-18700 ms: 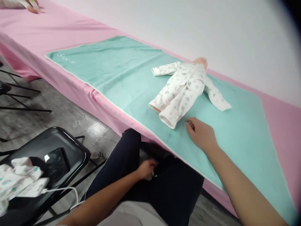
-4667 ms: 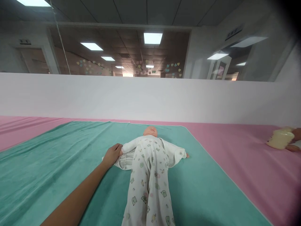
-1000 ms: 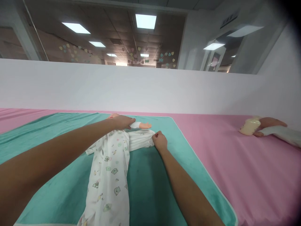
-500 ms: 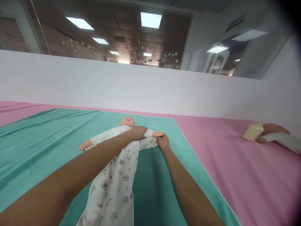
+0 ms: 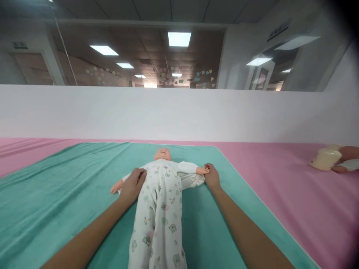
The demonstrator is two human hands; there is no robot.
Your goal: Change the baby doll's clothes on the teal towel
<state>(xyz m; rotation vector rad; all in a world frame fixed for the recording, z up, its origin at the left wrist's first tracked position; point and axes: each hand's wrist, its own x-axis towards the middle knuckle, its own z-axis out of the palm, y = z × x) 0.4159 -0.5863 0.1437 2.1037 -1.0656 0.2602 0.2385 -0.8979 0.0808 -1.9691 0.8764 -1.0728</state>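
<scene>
A baby doll (image 5: 163,154) lies on its back, its arms spread. It has white sleeves and a white patterned garment (image 5: 161,220) covering its chest and legs. My left hand (image 5: 133,185) rests at the left side of the doll's chest, fingers closed at the edge of the patterned garment; the fingertips are partly hidden. On the other side, my right hand (image 5: 212,176) pinches the doll's small hand (image 5: 201,170), that arm stretched out sideways. Under that arm lies a spread part of patterned white cloth (image 5: 193,181). The doll's other hand (image 5: 116,186) lies free beside my left wrist.
A teal blanket (image 5: 70,194) lies beneath the doll, over a pink cover (image 5: 269,179). At the far right sit a cream-coloured rounded object (image 5: 325,158) and part of another doll (image 5: 349,153). A low white wall (image 5: 168,114) with windows above stands behind.
My left hand has moved from the doll's outstretched arm across to the other side of its chest. My right hand stays at the doll's hand. The view has shifted slightly.
</scene>
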